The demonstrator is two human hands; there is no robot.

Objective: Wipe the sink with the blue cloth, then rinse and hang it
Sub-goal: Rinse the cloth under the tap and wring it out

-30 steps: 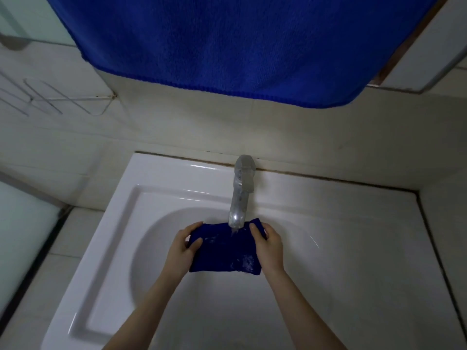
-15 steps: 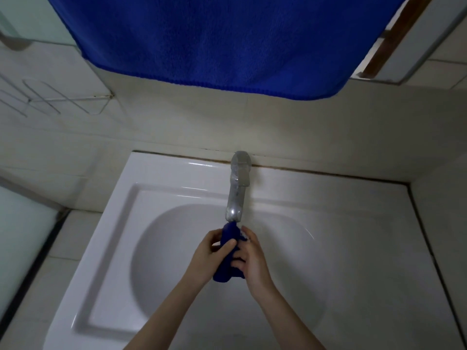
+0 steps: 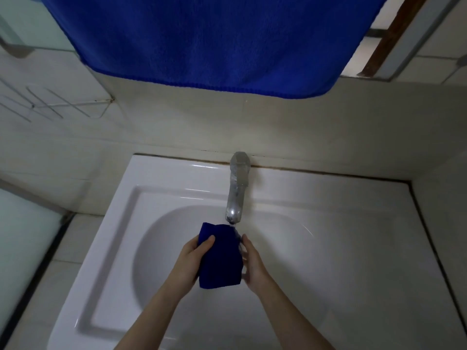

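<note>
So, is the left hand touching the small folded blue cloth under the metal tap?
Touching. The head view shows the left hand gripping the small folded blue cloth, its thumb lying across the cloth's front, below the metal tap.

I see the blue cloth [image 3: 219, 256], dark blue and bunched into a thick, roughly upright wad, held above the basin of the sink [image 3: 328, 248]. My left hand [image 3: 188, 261] grips its left side, thumb pressed across the front near the top. My right hand [image 3: 254, 265] holds its right edge, though the fingers there are blurred. The cloth's upper right corner sits just beneath the mouth of the metal tap [image 3: 236, 195]. The sink is glossy white, with a square outer rim around a rounded bowl. It is set against a tiled wall, with the tap at the middle of its back edge.
</note>
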